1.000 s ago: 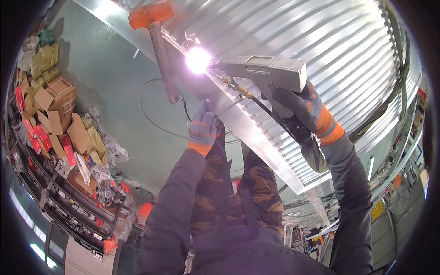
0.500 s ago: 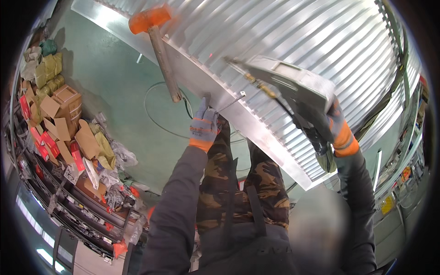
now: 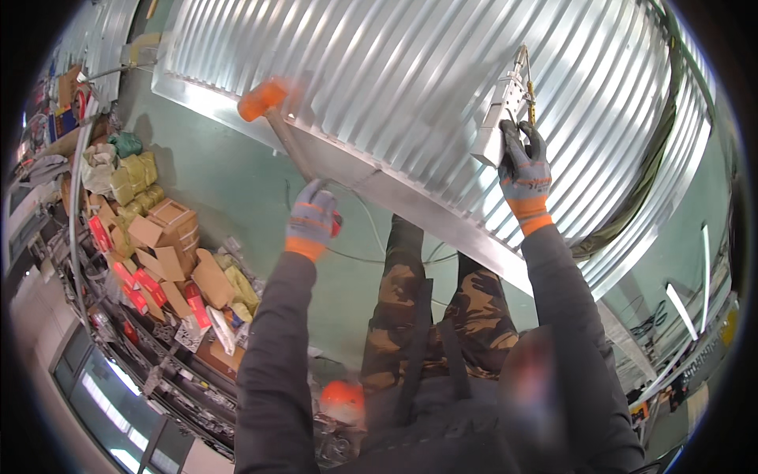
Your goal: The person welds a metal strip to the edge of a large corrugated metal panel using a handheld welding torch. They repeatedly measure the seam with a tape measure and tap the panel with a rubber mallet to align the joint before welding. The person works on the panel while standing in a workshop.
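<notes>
My right hand (image 3: 525, 178), in a grey and orange glove, grips a white handheld welding gun (image 3: 493, 126) over the ribbed metal panel (image 3: 379, 95). The gun has a narrow nozzle and a yellow-and-metal tube beside it, pointing away from me. My left hand (image 3: 310, 220), gloved alike, is closed at the panel's near edge, with a small red thing (image 3: 337, 224) showing at its side; what it holds is unclear. Just beyond its fingers is the handle end of an orange-headed hammer (image 3: 292, 146). The hammer's head rests over the panel's edge.
Left on the green floor are opened cardboard boxes (image 3: 175, 229), yellow bundles (image 3: 136, 178) and a dark rack (image 3: 150, 367) with loose parts. A thin cable (image 3: 359, 259) loops below the panel. A dark green sleeved hose (image 3: 651, 170) crosses the panel's right side.
My view has shifted, so the panel sits lower. The welding gun has turned from pointing left to pointing away from me. My left hand has moved left and slightly nearer me.
</notes>
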A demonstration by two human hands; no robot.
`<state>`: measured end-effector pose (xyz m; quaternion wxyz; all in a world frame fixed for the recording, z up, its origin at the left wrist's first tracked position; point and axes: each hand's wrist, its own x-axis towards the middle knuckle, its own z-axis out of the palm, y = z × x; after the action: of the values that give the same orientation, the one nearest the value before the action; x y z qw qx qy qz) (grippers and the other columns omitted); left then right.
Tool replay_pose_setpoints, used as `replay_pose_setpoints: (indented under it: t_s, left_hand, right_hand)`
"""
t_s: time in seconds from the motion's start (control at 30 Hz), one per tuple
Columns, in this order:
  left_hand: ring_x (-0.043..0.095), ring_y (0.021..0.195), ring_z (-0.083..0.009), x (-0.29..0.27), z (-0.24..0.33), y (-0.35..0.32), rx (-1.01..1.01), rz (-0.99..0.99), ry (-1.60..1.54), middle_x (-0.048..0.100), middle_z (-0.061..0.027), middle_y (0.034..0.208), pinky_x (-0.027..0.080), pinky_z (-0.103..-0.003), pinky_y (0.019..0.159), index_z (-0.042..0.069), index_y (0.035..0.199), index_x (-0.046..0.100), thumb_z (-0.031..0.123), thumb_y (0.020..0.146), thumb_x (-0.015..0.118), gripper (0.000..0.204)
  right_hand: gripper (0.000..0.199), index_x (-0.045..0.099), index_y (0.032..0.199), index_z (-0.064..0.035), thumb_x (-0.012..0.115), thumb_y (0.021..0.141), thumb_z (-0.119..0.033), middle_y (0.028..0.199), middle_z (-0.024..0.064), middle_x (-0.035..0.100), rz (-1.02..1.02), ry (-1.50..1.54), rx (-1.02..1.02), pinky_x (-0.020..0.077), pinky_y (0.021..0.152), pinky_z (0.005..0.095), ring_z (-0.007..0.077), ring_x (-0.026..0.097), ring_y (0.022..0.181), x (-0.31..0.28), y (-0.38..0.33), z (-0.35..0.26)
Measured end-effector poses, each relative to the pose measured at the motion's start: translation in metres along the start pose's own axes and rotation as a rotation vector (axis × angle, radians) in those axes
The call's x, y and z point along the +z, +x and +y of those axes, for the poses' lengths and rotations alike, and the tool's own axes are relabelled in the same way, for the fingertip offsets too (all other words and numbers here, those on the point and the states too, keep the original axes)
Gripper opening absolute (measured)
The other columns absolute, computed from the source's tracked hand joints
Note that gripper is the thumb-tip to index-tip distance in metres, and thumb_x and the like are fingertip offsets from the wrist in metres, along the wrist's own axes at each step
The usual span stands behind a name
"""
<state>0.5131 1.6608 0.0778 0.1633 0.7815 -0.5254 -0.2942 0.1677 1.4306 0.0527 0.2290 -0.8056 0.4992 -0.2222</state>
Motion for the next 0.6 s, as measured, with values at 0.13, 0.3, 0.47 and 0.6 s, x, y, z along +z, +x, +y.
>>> replay_pose_setpoints:
  t_s: [0.13,0.3,0.47,0.6]
  left_hand:
    - [0.064,0.097,-0.0408,-0.082,-0.023,0.043,0.091,0.047,0.224,0.064,-0.0199,0.116,0.054,-0.043,0.082,0.003,0.101,0.066,0.006,0.092,0.064,0.010]
    - [0.064,0.095,-0.0403,-0.119,-0.038,0.118,0.214,-0.066,0.390,0.065,-0.0177,0.110,0.054,-0.045,0.080,0.005,0.099,0.065,0.008,0.092,0.064,0.008]
    - [0.064,0.100,-0.0361,-0.115,-0.021,0.209,0.515,-0.367,0.476,0.064,-0.0133,0.108,0.054,-0.047,0.082,0.007,0.096,0.063,0.010,0.089,0.068,0.009]
    - [0.064,0.100,-0.0386,-0.098,0.021,0.243,0.614,-0.629,0.692,0.061,-0.0146,0.108,0.055,-0.047,0.080,0.006,0.101,0.065,0.005,0.086,0.067,0.015]
  right_hand:
    - [0.055,0.067,0.131,-0.0286,0.076,0.080,-0.010,0.129,0.0092,0.058,-0.009,-0.103,-0.034,0.0582,0.083,0.0396,0.0274,0.068,0.103,0.021,-0.002,-0.002]
    - [0.057,0.062,0.136,-0.0344,0.075,0.083,-0.021,0.132,0.0084,0.056,-0.057,-0.233,-0.038,0.0576,0.088,0.0431,0.0284,0.062,0.115,0.029,-0.010,0.008]
    - [0.062,0.063,0.133,-0.0336,0.079,0.075,-0.020,0.139,0.0061,0.050,-0.140,-0.372,0.012,0.0564,0.092,0.0449,0.0308,0.063,0.112,0.040,-0.015,0.010]
    - [0.077,0.056,0.141,-0.0419,0.072,0.075,-0.006,0.142,0.0065,0.051,-0.077,-0.388,0.028,0.0575,0.092,0.0440,0.0304,0.065,0.113,0.047,-0.020,0.011]
